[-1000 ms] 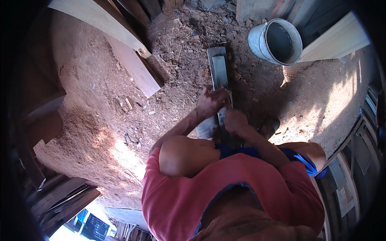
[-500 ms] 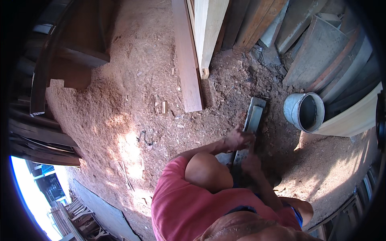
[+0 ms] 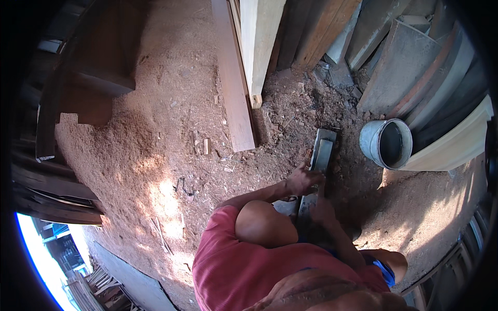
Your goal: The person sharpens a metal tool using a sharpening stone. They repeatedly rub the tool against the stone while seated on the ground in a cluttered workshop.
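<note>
Pressing left hand (image 3: 302,180) and right hand (image 3: 322,211), fingers clenched, on grey slab (image 3: 320,155); metal bucket (image 3: 386,143) near.

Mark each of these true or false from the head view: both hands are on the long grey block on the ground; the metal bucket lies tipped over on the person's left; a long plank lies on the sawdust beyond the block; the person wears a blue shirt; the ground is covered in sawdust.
1. Both hands are on the long grey block. True: the left hand and the right hand both rest on it.
2. The metal bucket lies tipped over on the person's left. False: it stands upright, mouth up, on the right of the block.
3. A long plank lies on the sawdust beyond the block. True.
4. The person wears a blue shirt. False: the shirt is red.
5. The ground is covered in sawdust. True.
</note>
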`<state>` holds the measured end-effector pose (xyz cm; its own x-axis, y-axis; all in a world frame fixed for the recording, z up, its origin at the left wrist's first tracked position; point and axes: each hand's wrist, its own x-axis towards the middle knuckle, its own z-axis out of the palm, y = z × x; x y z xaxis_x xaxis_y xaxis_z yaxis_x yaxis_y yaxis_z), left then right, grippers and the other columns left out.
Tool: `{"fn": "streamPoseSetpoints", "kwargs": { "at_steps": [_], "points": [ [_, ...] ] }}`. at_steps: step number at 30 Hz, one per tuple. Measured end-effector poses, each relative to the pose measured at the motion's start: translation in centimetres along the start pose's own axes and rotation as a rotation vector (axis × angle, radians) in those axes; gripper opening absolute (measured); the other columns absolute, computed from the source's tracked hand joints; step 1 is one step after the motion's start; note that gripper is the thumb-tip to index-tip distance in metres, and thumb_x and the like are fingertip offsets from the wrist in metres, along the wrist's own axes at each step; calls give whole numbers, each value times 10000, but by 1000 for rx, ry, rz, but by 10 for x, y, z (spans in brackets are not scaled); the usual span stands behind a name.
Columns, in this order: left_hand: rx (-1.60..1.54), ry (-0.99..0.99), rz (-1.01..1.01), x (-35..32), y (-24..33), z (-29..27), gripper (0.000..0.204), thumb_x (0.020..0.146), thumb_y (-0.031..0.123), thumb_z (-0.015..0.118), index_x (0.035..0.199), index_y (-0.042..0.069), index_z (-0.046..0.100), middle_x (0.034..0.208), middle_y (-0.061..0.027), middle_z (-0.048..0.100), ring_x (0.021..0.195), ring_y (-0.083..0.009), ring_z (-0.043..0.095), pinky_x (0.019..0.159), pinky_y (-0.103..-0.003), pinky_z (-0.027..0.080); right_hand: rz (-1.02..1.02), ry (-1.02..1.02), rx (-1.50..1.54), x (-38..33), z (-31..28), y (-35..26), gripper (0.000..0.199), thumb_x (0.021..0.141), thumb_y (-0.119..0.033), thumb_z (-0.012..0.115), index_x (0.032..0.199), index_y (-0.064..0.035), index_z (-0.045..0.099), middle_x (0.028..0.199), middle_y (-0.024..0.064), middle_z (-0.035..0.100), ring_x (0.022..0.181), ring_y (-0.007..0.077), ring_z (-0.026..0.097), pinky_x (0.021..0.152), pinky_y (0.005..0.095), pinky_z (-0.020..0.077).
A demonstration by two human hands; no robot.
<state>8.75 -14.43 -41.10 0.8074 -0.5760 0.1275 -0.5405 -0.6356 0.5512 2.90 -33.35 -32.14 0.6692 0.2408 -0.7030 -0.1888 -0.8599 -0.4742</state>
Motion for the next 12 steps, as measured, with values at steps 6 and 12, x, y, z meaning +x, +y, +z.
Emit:
{"fn": "streamPoseSetpoints", "kwargs": {
  "at_steps": [6,12],
  "points": [
    [23,51,52,64,-45,-32,580,715,455,876,1232,269,691,1338,44,700,1248,-126,643,1088,-474,357,-176,208,4,69,-36,-12,1058,865,-105,625,1643,-118,-93,1283,206,695,912,497,701,886,581,556],
    [63,-198,-130,71,-34,-40,632,820,476,841,1392,287,651,1473,20,624,1392,-128,536,1232,-481,232,-185,68,100,64,-64,-13,990,917,-251,656,1668,-133,23,1374,272,629,1144,474,662,1061,486,503]
  ]
}}
